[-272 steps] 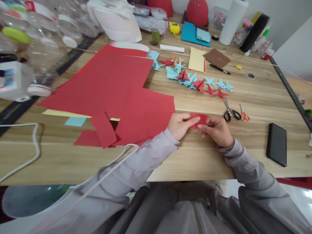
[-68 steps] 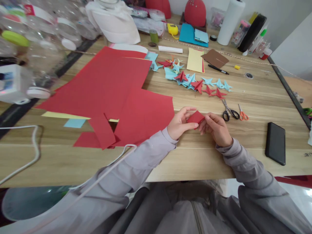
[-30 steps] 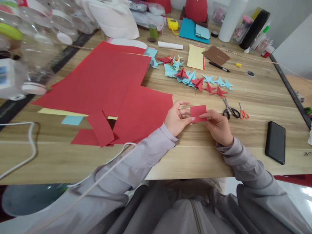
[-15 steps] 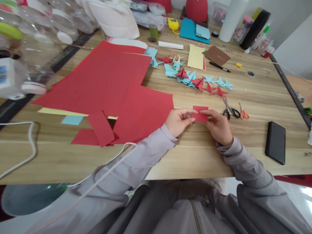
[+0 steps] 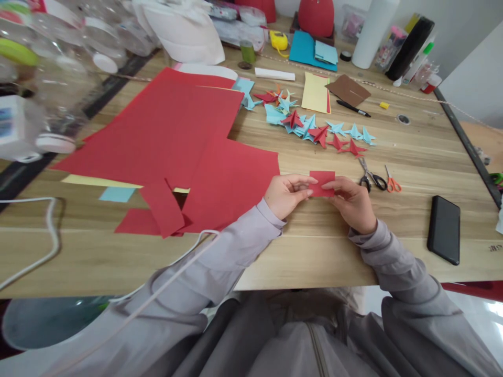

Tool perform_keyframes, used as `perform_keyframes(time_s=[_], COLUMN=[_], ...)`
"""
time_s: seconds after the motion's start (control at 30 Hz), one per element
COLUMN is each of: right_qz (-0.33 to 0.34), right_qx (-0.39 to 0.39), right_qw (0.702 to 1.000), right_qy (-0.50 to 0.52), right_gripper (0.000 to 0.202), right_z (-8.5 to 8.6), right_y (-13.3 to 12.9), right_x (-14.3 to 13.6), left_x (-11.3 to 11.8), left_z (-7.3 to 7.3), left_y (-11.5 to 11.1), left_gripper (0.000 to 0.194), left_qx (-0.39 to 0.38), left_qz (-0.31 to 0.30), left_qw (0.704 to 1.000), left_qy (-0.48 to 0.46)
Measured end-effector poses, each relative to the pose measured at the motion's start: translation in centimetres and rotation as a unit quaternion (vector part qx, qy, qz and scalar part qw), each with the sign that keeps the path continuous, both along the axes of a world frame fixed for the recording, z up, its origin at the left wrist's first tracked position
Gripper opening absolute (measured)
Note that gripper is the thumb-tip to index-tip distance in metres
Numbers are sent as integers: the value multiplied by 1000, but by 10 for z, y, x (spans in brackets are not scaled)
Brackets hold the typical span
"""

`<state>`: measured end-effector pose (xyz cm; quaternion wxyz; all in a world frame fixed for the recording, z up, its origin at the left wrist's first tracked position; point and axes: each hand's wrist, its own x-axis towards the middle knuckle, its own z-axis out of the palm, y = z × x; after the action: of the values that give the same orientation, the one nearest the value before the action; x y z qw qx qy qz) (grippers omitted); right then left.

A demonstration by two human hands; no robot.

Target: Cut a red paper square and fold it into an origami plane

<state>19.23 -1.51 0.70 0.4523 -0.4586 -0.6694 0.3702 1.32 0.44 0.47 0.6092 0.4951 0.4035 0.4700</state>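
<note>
A small red paper piece point(image 5: 322, 178) is held just above or on the tabletop between both hands. My left hand point(image 5: 286, 195) pinches its left edge between thumb and fingers. At its right side my right hand point(image 5: 352, 203) grips it the same way, fingertips lying over its face. Left of my hands spread large red paper sheets point(image 5: 165, 131), with narrower red strips point(image 5: 161, 207) at their lower edge. Beyond the hands lie folded paper cranes, red ones point(image 5: 319, 134) and light blue ones point(image 5: 354, 130), several in a loose row.
Black-handled scissors point(image 5: 371, 175) and small orange scissors point(image 5: 393, 180) lie right of my hands, then a black phone point(image 5: 444, 229). Farther back are yellow paper point(image 5: 315, 92), brown paper point(image 5: 348, 90), a pen point(image 5: 353, 108) and a tape measure point(image 5: 279, 40). Plastic bottles point(image 5: 58, 104) crowd the left.
Both hands and the red paper piece have shifted very slightly left. The grip looks the same, and the things on the table have stayed put.
</note>
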Motion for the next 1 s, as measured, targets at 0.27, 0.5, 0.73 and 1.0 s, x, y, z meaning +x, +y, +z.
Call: perform_keyframes(time_s=[0.27, 0.5, 0.73, 1.0], right_qz=[10, -30, -100, -125], right_qx=[33, -8, -100, -103], right_qw=[999, 999, 981, 976], right_qy=[-39, 38, 132, 147], right_gripper=[8, 8, 23, 22], right_z=[7, 4, 2, 2], right_y=[3, 1, 3, 3], right_x=[1, -3, -7, -8], left_x=[-1, 0, 3, 7], left_z=[-3, -1, -1, 4], left_y=[-1, -2, -4, -8], left_gripper=[18, 20, 21, 21], left_qx=[13, 19, 23, -10], left_qz=[11, 15, 23, 7], left_qw=[999, 999, 997, 999], left_qy=[39, 44, 64, 33])
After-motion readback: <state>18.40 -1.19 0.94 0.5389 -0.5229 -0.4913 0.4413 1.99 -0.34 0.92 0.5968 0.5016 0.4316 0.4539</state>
